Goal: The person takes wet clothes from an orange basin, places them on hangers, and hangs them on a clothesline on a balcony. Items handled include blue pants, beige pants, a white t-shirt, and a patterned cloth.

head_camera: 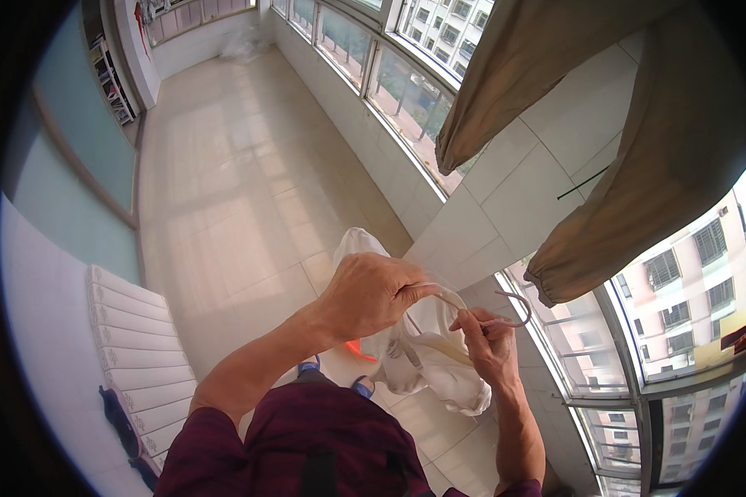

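Observation:
A white garment hangs below both of my hands, its folds dropping in front of my legs. My left hand pinches the band-like edge of the garment between thumb and fingers. Close beside it, my right hand grips the other part of that edge together with the neck of a clothes hanger. The hanger's hook curves out to the right above my right hand. Most of the hanger's body is hidden by cloth and fingers.
Brown trousers hang at the upper right, legs downward. A white radiator stands on the left, with dark slippers by it. Windows line the right wall. Something orange-red shows behind the garment.

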`<state>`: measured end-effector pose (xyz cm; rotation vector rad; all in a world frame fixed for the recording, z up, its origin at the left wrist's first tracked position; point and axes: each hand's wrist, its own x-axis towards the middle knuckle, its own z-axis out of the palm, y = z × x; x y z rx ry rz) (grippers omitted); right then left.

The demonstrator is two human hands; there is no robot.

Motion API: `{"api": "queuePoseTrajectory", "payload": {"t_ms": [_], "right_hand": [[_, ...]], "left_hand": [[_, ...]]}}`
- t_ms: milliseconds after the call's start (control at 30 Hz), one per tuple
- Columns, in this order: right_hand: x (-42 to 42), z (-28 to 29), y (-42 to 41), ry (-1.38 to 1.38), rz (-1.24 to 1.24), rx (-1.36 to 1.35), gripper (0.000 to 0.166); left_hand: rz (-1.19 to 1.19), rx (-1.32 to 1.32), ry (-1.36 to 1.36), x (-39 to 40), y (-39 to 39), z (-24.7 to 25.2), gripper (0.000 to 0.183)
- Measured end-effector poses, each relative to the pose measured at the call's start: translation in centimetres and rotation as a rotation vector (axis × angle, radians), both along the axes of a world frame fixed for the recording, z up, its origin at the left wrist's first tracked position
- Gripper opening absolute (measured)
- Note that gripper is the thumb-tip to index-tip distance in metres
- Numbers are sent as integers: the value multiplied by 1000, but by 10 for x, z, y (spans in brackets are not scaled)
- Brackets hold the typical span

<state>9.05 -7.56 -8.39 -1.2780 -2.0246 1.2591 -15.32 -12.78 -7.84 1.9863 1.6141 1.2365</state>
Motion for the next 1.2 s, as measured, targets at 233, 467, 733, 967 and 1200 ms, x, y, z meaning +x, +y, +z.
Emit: {"api": "queuePoseTrajectory", "payload": {"t_ms": [233,467,733,967,1200], "right_hand": [[8,10,6,23,49,0,29],[-7,49,6,109,112,-116,30],[42,13,19,-62,-173,799,67],[67,-89,13,-135,-395,620,57],[52,-102,23,58,-297,611,14]], "left_hand": [[11,-77,71,-14,-3,3,43],[-84,319,302,0,20,-21,12],[185,355,197,-47,25,24,2],[256,345,238,-65,23,60,4],[245,319,238,-72,25,46,4]]}}
